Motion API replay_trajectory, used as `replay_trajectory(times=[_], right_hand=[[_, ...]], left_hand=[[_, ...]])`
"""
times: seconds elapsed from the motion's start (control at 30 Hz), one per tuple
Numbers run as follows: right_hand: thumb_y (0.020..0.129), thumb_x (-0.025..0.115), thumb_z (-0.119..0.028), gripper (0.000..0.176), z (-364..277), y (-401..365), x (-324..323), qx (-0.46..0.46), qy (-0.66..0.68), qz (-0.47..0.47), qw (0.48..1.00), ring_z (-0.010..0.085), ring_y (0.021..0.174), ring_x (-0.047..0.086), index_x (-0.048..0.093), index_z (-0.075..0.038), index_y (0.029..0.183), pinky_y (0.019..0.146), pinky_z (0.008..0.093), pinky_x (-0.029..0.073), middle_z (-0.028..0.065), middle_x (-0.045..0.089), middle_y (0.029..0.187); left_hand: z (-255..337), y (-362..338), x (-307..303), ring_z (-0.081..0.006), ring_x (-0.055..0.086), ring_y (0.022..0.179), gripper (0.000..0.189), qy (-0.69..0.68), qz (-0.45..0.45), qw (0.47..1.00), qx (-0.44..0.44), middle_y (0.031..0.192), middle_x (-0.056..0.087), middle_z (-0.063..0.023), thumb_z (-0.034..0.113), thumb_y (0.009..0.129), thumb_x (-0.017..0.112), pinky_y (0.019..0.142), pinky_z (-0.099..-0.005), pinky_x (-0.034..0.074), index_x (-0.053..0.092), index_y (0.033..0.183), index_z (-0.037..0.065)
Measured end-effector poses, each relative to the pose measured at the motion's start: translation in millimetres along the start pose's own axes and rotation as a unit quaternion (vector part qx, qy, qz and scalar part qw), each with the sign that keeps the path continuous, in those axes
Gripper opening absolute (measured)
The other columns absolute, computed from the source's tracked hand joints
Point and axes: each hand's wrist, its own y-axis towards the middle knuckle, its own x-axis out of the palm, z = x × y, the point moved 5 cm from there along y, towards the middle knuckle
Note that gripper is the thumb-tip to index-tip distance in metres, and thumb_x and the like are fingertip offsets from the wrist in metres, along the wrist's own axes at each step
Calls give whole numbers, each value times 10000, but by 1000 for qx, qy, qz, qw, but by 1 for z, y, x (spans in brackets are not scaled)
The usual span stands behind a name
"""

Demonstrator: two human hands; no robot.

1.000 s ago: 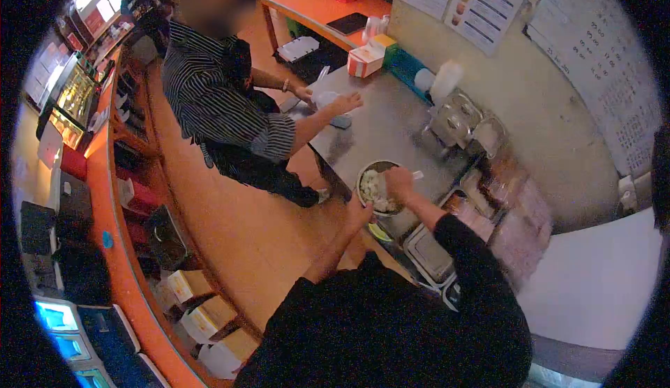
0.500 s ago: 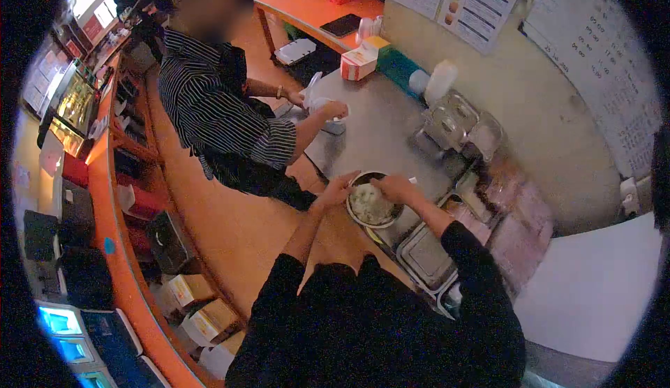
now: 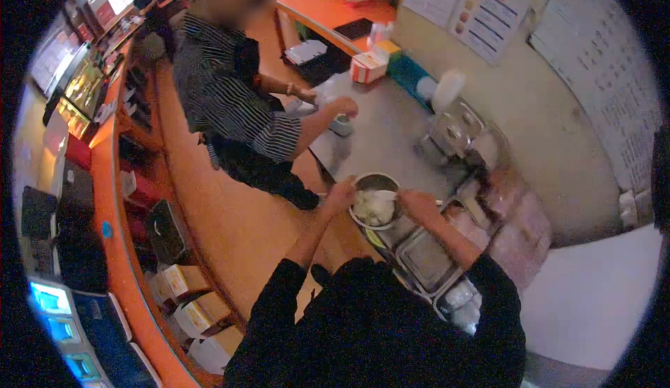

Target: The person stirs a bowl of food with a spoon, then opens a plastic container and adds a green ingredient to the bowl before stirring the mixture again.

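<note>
A round metal bowl [image 3: 377, 177] stands at the near end of the steel counter, partly filled with a white, lumpy, rice-like food [image 3: 373, 213]. My left hand [image 3: 342, 194] grips the bowl's left rim. On the other side, my right hand [image 3: 417, 207] is closed round a white spatula [image 3: 381, 197], its pale blade inside the bowl over the food. Just right of and below the bowl sit rectangular metal pans [image 3: 422, 259] set into the counter.
A co-worker in a striped shirt [image 3: 230, 88] stands at the counter's left side, handling a small container [image 3: 340, 125]. Metal containers [image 3: 457, 126] line the wall side. A pink bag-like pile [image 3: 520, 238] and a white surface [image 3: 593, 297] lie right.
My right hand has drawn back from inside the bowl to its right side, bringing the white blade into sight. The camera view has shifted slightly.
</note>
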Motion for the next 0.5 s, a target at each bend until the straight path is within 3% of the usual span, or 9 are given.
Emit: replay_trajectory(times=[0.03, 0.07, 0.1, 0.13, 0.2, 0.23, 0.33, 0.43, 0.5], right_hand=[[710, 555, -188, 336, 2, 10, -13, 44, 11, -11, 999, 342, 704, 589, 587, -123, 1038, 605, 453, 455, 153, 597, 738], [710, 555, -188, 336, -3, 20, -21, 30, 11, -4, 999, 342, 704, 589, 587, -123, 1038, 605, 453, 455, 153, 597, 738], [703, 568, -230, 235, -5, 25, -22, 49, 14, -38, 998, 337, 686, 591, 614, -107, 897, 598, 456, 451, 142, 595, 692], [695, 581, -272, 200, -6, 28, -18, 71, 17, -75, 995, 332, 668, 594, 640, -90, 756, 591, 460, 448, 132, 594, 646], [676, 595, -272, 199, -12, 33, 14, 56, -17, -49, 997, 327, 670, 599, 639, -84, 724, 592, 452, 453, 130, 603, 659], [658, 608, -272, 200, -13, 40, 31, 50, -51, -26, 997, 323, 672, 604, 637, -78, 693, 592, 444, 459, 127, 613, 672], [647, 604, -243, 178, -18, 61, 57, 47, -75, 39, 995, 307, 650, 608, 635, -74, 694, 574, 437, 463, 130, 617, 684], [645, 604, -228, 153, -24, 84, 76, -11, -106, 53, 993, 303, 654, 607, 634, -83, 678, 568, 434, 457, 123, 618, 689], [652, 598, -219, 133, -24, 87, 77, 13, -111, 49, 993, 300, 669, 607, 636, -93, 672, 586, 434, 457, 123, 617, 692]], left_hand=[[3, -4, -5, -366, 592, 713, 465, 8, -2, 1000, -22, 731, 574, -236, 94, 736, 536, 637, -437, 461, 437, 1189, 46], [-7, -8, 3, -373, 591, 730, 505, 34, -55, 996, -55, 760, 577, -239, 92, 732, 538, 649, -430, 465, 408, 1218, 47], [-19, -13, 10, -381, 590, 747, 545, 59, -110, 988, -91, 788, 580, -242, 91, 728, 539, 662, -423, 469, 379, 1247, 48], [-28, -16, 16, -381, 590, 747, 545, 67, -103, 988, -93, 788, 580, -242, 91, 728, 539, 662, -423, 469, 379, 1247, 48], [-25, -21, 20, -383, 587, 795, 607, -111, 10, 992, 55, 861, 571, -268, 96, 710, 548, 704, -417, 466, 343, 1281, 54], [-28, -22, 19, -383, 587, 795, 607, -109, 11, 993, 53, 861, 571, -268, 96, 710, 548, 704, -417, 466, 343, 1281, 54], [-49, -28, 40, -354, 561, 937, 665, -235, -96, 964, -83, 979, 559, -260, 97, 687, 573, 785, -392, 448, 315, 1297, 38], [-54, -26, 34, -319, 522, 1035, 688, -197, -26, 979, -38, 1064, 541, -235, 100, 670, 597, 850, -379, 421, 315, 1293, 22], [-31, -19, 26, -293, 512, 1052, 697, -329, -70, 940, -47, 1083, 546, -183, 117, 674, 624, 873, -366, 416, 320, 1292, 16]])
